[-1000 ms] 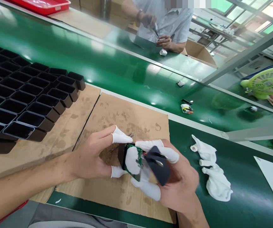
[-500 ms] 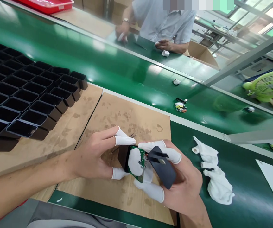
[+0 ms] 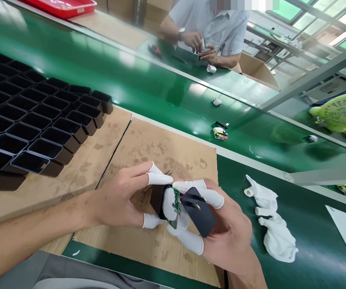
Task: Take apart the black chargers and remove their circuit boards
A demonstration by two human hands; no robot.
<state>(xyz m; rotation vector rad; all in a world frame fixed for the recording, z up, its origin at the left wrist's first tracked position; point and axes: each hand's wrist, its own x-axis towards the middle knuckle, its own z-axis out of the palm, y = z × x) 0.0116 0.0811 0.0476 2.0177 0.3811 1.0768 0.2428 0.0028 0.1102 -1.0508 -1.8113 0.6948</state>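
Between its white-cotted fingertips, my left hand [image 3: 127, 196] grips a black plastic case [image 3: 156, 200] whose mouth faces right. A green circuit board [image 3: 177, 197] with a lump of white compound [image 3: 169, 204] on it sits partly inside that mouth. My right hand [image 3: 221, 224], also in white finger cots, is closed on the board by its edges. A black plug cover [image 3: 197, 212] with two metal prongs hangs against the right fingers, beside the board. The joint between cover and board is mostly hidden by the fingers.
Rows of black cases [image 3: 34, 120] stand on cardboard [image 3: 149, 140] at left. Crumpled white cloth pieces [image 3: 277, 233] lie on the green table at right. Circuit assemblies [image 3: 220, 133] rest on the green belt [image 3: 161, 96]. Across it, a person [image 3: 209, 36] handles a small part.
My right hand has moved slightly left, and the board sits deeper in the case. The plug cover has turned, showing its prongs more. Circuit assemblies on the belt have shifted left.
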